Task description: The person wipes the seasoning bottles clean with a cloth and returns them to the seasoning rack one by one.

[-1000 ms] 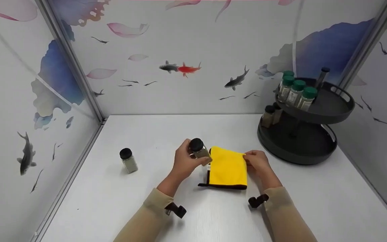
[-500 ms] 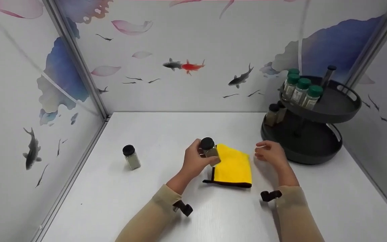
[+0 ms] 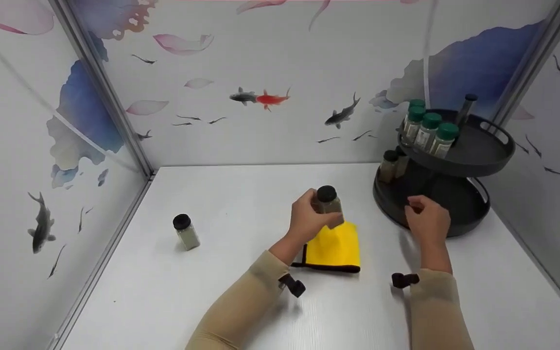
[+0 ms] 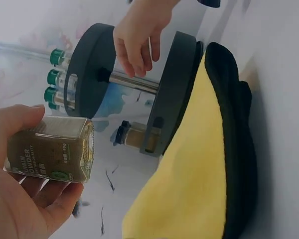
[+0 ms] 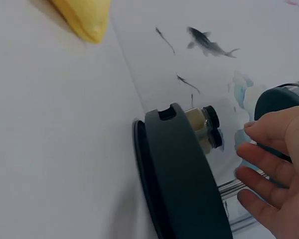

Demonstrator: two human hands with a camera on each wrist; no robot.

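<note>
Left grip: clamped on a square clear-glass jar of brownish powder with a black cap; within the last second it has carried the jar rightward.
Right grip: digits loosely bent and apart, holding nothing; it has left the corner of the folded yellow cloth with black edging and is now near the lower tray of the black two-tier round rack.
Held jar: slightly tilted, cap on, raised over the cloth's far part and apart from it.
Bearing on the work: the cloth seems out of use for now, and the jar looks like the one thing being handled.
Yellow cloth: on the white counter, touched by neither grip.
Lone jar: a second black-capped square glass jar stands unmoved at the left, well apart.
Upper tray: green-capped clear jars cluster at its left; a slim dark-capped cylinder stands behind, contents unclear.
Lower tray: dark-capped jars sit at its left, one partly hidden behind the other.
Hard to make out: the palm covers the start of the held jar's label, leaving "UMIN"; the cloth's far edge is behind hand and jar; whether the right grip reaches over the tray's rim cannot be told.
</note>
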